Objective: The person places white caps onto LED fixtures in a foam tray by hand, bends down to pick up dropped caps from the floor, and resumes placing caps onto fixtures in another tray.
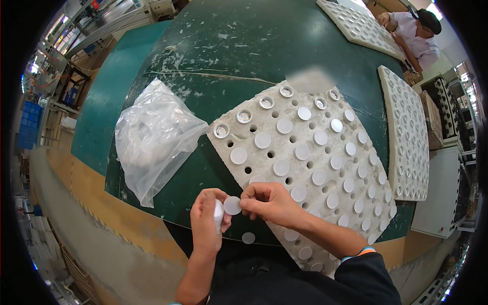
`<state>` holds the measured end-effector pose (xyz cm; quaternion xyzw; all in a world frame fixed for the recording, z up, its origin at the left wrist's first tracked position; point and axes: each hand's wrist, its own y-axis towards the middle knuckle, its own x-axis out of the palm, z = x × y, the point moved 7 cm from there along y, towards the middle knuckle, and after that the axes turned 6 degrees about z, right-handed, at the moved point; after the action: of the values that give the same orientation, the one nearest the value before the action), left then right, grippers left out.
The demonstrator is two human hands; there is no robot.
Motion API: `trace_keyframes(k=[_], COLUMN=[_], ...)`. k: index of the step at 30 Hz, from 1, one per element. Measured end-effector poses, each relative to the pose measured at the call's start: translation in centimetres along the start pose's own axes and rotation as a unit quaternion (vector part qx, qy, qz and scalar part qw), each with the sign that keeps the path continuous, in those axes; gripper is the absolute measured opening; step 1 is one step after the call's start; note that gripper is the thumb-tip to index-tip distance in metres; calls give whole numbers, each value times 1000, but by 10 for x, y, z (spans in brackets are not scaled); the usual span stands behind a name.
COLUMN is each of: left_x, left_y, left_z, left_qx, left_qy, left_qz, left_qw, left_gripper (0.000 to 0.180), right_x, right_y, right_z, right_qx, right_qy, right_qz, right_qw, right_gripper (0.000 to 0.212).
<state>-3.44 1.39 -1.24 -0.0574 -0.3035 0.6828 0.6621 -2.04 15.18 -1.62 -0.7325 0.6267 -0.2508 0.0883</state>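
Observation:
My left hand [204, 218] is closed around a small stack of round white discs [218, 212]. Between the thumb and fingers of my right hand [272, 201] is a single thin white disc [233, 205], pinched at its edge just beside the stack. Under my right forearm lies a pale foam board [262, 134] with rows of holes and round fittings. White discs [281, 168] cover most of these fittings. Along the far edge, several uncovered fittings [244, 116] show silvery rims and insides. One loose disc [248, 238] rests near the table's front edge.
A clear plastic bag [155, 142] with whitish contents lies left of the board on the scuffed green table [223, 46]. Two more foam boards [404, 137] [361, 28] stand to the right and far right. A person [417, 38] works at the far one. Blue crates [29, 124] are at far left.

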Motion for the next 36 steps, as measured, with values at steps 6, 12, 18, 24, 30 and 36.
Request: trace_keyframes(k=[6,12,18,24,30,36], left_x=[-4,7,10,17,30,34], left_y=[4,2,0,0,2,5], left_z=[-1,6,9,19,22,15], left_qx=[-37,-24,-5,61,83,70], left_qy=[4,93,171,274,332,334], left_qz=[-49,-37,-48,-32,-26,-44], left_qw=[998,995,984,959,939,939], left_gripper=[29,26,26,17,15,15], right_x=[-9,-12,-15,-18,-38,-25], right_y=[3,7,7,8,-7,-23], right_z=[5,9,10,9,-31,-48], right_qx=[26,38,45,29,-233,-433], right_qy=[46,112,124,126,-107,-300], right_qz=[14,-4,-6,-22,118,106], right_qw=[999,993,991,991,959,843], right_gripper=[16,15,14,15,15,31])
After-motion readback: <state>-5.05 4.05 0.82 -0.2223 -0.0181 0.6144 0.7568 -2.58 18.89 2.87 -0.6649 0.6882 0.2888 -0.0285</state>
